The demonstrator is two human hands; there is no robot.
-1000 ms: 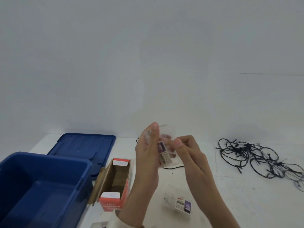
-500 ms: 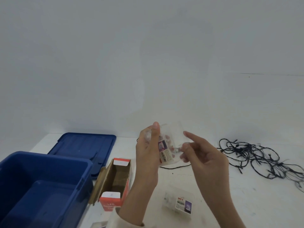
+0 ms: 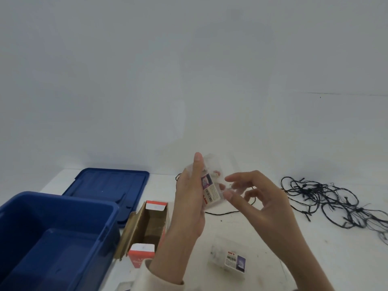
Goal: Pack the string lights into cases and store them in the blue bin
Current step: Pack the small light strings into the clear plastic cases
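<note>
A left hand (image 3: 190,198) grips a clear case (image 3: 212,185) upright above the table (image 3: 315,259); the right hand (image 3: 258,198), fingers loosely spread, hovers just right of it. Black string lights (image 3: 327,198) lie farther right, the blue bin (image 3: 52,238) well left.

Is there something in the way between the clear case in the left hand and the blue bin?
Yes. The open cardboard box lies on the table between the case and the bin, though low enough to pass over.
</note>
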